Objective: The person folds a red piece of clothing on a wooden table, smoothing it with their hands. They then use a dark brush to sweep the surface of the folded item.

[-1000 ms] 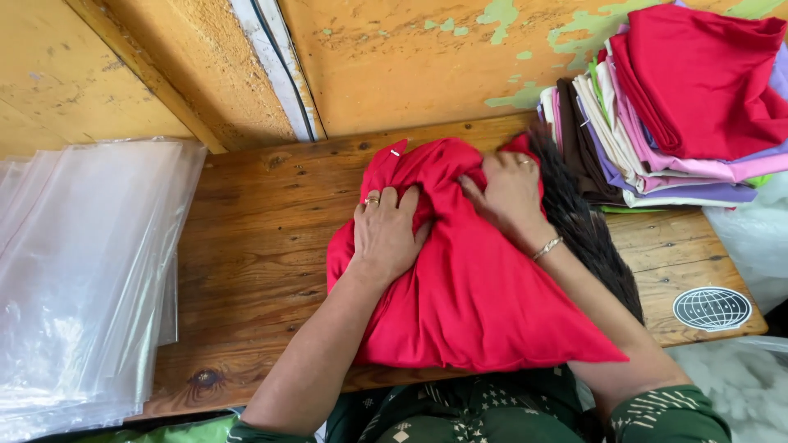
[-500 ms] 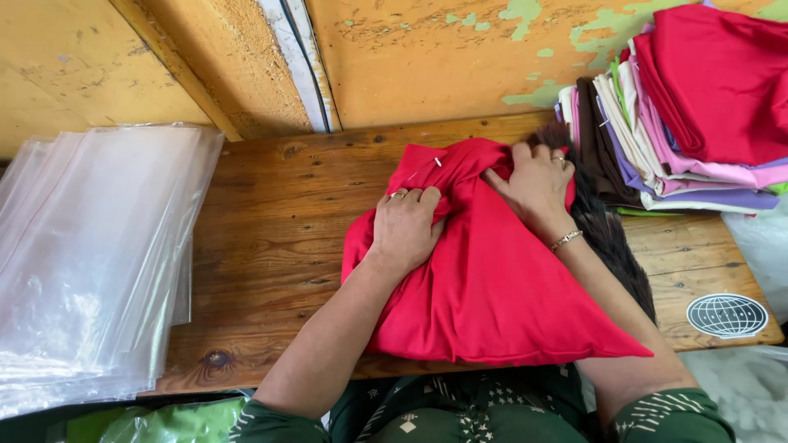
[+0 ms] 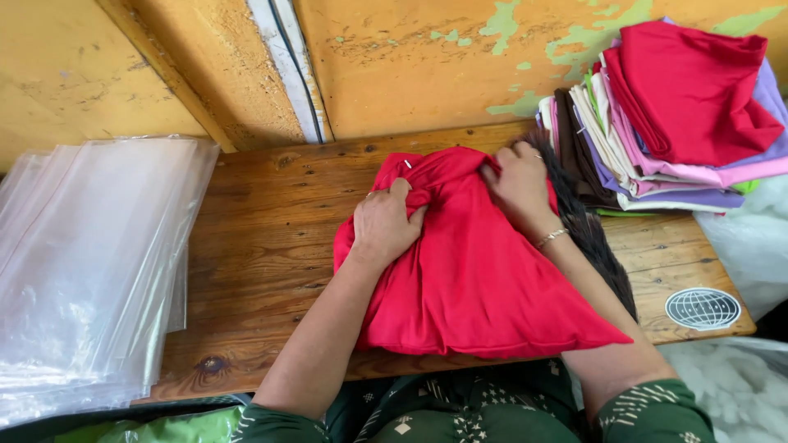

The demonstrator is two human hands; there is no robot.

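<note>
I see both hands on the red cloth cover [image 3: 476, 279], which lies mid-surface on the wooden surface [image 3: 263, 238] w/ its near corner pointing toward the person's lap. The cover looks plump, stuffed w/ something, but I can't see what's inside since the fabric hides it. Left hand [image 3: 384, 223] is clamped on a gathered fold at the cover's far end, fingers curled into the cloth. Right hand [image 3: 519, 182] is closed on the same bunched far end, just beside the left, a thin bracelet [image 3: 552, 238] on that wrist. Hands are near each other but not touching, w/ a twist of red fabric between them. A small white tag or pin [image 3: 407, 164] shows near the top of the gather. Under the cover's right side there's a dark fringed cloth [image 3: 599, 246], partly hidden by the forearm. Far right, against the yellow peeling wall [image 3: 427, 66], sits a stack of folded cloths [image 3: 657, 156]: brown, white, pink, purple, w/ a red one on top. Left end of the surface holds a pile of clear plastic bags [image 3: 90, 262], flat, nothing in them. A round grey sticker [image 3: 703, 308] is at the surface's near right corner, and white fluffy stuffing [image 3: 730, 385] in clear plastic lies below it.
</note>
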